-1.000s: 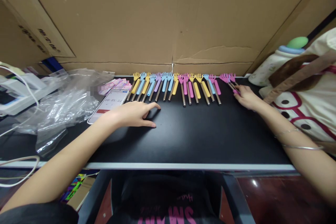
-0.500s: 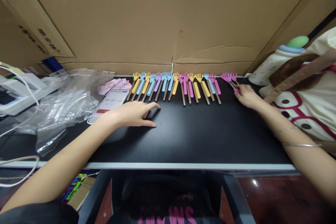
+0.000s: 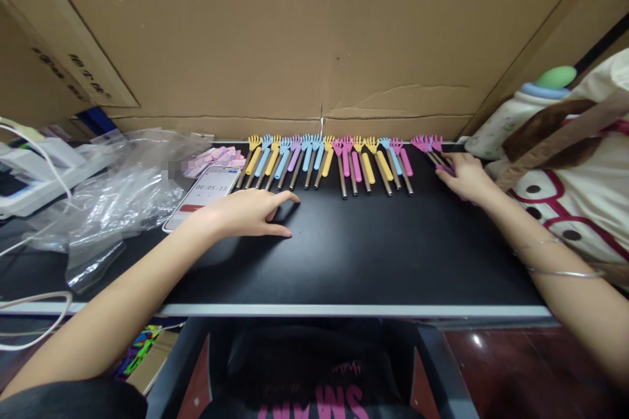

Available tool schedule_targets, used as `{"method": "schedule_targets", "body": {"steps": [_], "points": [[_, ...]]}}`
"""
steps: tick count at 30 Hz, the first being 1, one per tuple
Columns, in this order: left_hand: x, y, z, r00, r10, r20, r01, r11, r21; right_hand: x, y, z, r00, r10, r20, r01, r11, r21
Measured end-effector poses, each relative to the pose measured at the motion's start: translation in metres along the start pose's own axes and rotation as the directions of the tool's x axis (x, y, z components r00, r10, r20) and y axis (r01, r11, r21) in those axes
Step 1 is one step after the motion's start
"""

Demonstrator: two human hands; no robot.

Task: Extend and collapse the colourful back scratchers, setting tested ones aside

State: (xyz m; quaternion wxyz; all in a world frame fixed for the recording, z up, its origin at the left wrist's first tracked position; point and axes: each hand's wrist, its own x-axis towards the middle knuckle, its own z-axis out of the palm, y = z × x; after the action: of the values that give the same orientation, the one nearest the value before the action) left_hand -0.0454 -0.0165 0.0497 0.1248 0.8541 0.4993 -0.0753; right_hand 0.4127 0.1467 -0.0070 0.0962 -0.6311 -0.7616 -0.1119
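A row of small telescopic back scratchers in yellow, blue, purple and pink lies along the back of the black desk (image 3: 344, 255), their claw heads towards the cardboard. At the right end of the row, my right hand (image 3: 464, 178) has its fingers closed on the handle end of a pink back scratcher (image 3: 436, 143). Another pink back scratcher (image 3: 421, 144) lies right beside it; the fingers hide much of both handles. My left hand (image 3: 250, 213) rests open and holds nothing, thumb and fingers apart, just in front of the row's left part.
A phone (image 3: 209, 186) showing a running timer lies partly under my left wrist. Clear plastic bags (image 3: 118, 190) and pink printed pieces (image 3: 219, 158) are at the left. On the right stand a bottle (image 3: 511, 114) and a cartoon-print bag (image 3: 565, 209). Cardboard (image 3: 246, 33) walls the back.
My right hand has shifted slightly at the pink back scratchers, and the pink handle by its fingertips is now mostly covered. My left hand stays put.
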Motion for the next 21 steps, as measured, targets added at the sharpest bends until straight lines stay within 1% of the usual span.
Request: {"method": "schedule_targets", "body": {"steps": [4, 7, 17, 21], "points": [[-0.0002, 0.0004, -0.0006, 1.000, -0.011, 0.001, 0.011, 1.000, 0.017, -0.0036, 0.0002, -0.0077, 0.998, -0.060, 0.029, 0.060, 0.998, -0.007], [-0.0002, 0.0011, -0.0012, 1.000, -0.015, -0.001, 0.015, 0.999, 0.036, -0.0062, 0.0008, -0.0079, 0.994, -0.093, 0.063, 0.094, 0.995, -0.020], [-0.0002, 0.0027, -0.0005, 1.000, -0.026, -0.008, 0.027, 0.996, 0.089, -0.0078, -0.0022, -0.0053, 0.978, -0.150, 0.143, 0.158, 0.986, -0.046], [-0.0001, 0.0036, -0.0007, 0.999, -0.035, -0.011, 0.036, 0.994, 0.100, -0.0104, -0.0064, -0.0068, 0.977, -0.140, 0.159, 0.148, 0.988, -0.038]]}}
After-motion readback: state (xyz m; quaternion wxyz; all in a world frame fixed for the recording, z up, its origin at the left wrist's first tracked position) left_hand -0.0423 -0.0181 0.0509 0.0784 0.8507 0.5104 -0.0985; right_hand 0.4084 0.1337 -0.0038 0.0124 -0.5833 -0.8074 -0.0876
